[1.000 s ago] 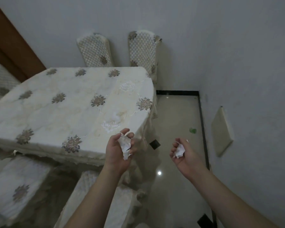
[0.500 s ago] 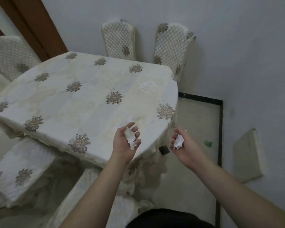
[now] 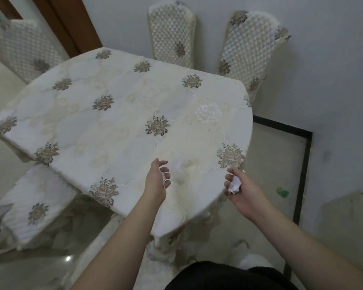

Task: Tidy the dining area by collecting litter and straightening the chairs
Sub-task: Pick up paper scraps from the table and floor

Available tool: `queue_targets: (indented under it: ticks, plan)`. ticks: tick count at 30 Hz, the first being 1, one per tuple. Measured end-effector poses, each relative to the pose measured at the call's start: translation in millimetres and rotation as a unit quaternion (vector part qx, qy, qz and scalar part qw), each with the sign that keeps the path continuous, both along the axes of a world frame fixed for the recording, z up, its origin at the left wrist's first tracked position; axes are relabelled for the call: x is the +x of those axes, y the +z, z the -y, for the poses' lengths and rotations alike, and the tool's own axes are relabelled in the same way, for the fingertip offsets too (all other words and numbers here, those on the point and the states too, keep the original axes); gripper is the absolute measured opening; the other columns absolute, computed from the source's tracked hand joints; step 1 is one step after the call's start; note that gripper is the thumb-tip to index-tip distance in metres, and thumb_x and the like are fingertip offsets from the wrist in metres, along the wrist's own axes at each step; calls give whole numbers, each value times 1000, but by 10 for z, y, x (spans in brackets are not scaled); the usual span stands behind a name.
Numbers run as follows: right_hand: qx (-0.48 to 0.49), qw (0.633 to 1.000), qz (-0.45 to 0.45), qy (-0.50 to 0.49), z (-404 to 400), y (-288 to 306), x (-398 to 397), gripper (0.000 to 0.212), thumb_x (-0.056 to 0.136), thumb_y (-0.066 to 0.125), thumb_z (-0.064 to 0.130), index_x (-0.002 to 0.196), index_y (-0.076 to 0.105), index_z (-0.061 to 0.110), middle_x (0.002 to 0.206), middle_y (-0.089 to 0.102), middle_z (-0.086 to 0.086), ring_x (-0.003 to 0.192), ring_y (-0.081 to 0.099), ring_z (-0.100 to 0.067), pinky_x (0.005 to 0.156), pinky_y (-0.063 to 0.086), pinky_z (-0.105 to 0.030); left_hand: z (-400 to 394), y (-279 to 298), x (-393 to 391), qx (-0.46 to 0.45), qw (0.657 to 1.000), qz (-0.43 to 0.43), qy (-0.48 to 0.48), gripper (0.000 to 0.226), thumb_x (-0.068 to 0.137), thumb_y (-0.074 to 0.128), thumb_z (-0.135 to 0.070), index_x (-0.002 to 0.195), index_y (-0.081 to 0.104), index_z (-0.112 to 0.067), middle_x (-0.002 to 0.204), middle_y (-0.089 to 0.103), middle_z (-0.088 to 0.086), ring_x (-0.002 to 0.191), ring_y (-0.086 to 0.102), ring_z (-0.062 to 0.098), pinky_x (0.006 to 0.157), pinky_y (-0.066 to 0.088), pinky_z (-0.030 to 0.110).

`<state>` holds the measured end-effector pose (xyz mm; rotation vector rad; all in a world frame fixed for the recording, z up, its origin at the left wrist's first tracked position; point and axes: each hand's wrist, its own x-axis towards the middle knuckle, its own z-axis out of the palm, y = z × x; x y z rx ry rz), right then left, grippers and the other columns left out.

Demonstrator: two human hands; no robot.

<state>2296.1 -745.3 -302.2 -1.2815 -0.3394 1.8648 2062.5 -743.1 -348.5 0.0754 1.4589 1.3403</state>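
Over the floral-clothed table (image 3: 117, 114), ringed by quilted chairs (image 3: 172, 36) against the grey wall, the left hand (image 3: 155, 183) spreads loose-fingered beside blurred white paper (image 3: 179, 170) while the right hand (image 3: 239, 191) pinches a crumpled scrap (image 3: 234, 183).

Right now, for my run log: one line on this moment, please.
left hand: open over table edge | blurred white paper scrap beside its fingers | right hand: holds crumpled paper | green litter on floor

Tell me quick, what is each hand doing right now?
Left hand: open, fingers spread; a blurred white paper scrap is just beside it.
Right hand: holding a crumpled white paper.
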Motion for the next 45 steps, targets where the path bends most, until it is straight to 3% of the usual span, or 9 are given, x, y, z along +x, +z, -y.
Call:
queue_targets:
  ticks: [5,11,18,22,26,30,38,42,45]
  plan:
    - [-12,997,-6,73,-533,-88,-73,8,94,55,20,87,57,16,65,50,4,52,43,-10,48,37,-20,-246,-108,52,-52,974,-217,-36,24,91,46,-39,98,58,-20,76,49,-2,63,46,16,56,35,30]
    - [-7,987,-5,162,-1149,-118,-136,8,93,56,19,87,58,15,64,53,3,51,46,-11,48,39,-21,-374,-440,215,-59,802,-577,-143,30,95,52,-34,117,56,-15,104,43,1,92,50,19,81,43,33]
    - [-35,973,5,229,-1513,-269,-171,9,93,56,21,87,58,15,64,55,2,53,45,-12,56,36,-24,-466,-623,489,-140,698,-686,-148,48,95,27,-43,117,61,-16,124,47,20,118,44,40,94,35,49]
    - [-42,966,8,254,-1627,-308,-190,10,93,56,21,85,58,15,63,56,3,53,46,-12,55,36,-24,-503,-808,512,-209,661,-675,-253,60,94,25,-62,149,25,-39,161,5,8,148,-6,27,111,5,62]
    - [-42,958,18,283,-1736,-343,-191,10,93,56,21,85,59,15,65,56,2,54,46,-12,55,38,-24,-501,-954,489,-227,658,-655,-295,75,84,25,-76,149,-1,-48,162,-12,-1,146,-18,24,109,1,67]
    - [-42,955,23,293,-1831,-382,-172,11,93,56,22,86,60,15,65,58,3,54,48,-12,53,41,-23,-554,-983,541,-215,654,-670,-278,67,85,41,-69,144,36,-38,160,15,6,148,2,27,110,11,65]
    - [-49,951,37,303,-1913,-422,-71,10,92,56,22,88,60,13,66,58,1,54,48,-12,50,41,-22,-577,-1010,667,-128,735,-653,-131,20,75,73,-8,89,61,-2,129,50,28,119,46,49,96,42,52]
    - [-45,951,16,304,-1964,-387,-53,12,94,54,22,88,59,13,66,57,1,55,48,-12,53,41,-23,-573,-901,592,-125,806,-570,-94,14,79,62,-4,90,56,-9,146,31,17,127,35,26,94,36,34]
    - [-48,951,11,305,-1976,-364,-56,12,94,54,21,87,60,13,66,56,1,55,48,-13,55,40,-24,-574,-729,502,-114,832,-540,-53,14,77,56,-3,85,50,-12,108,54,5,97,50,19,76,38,30]
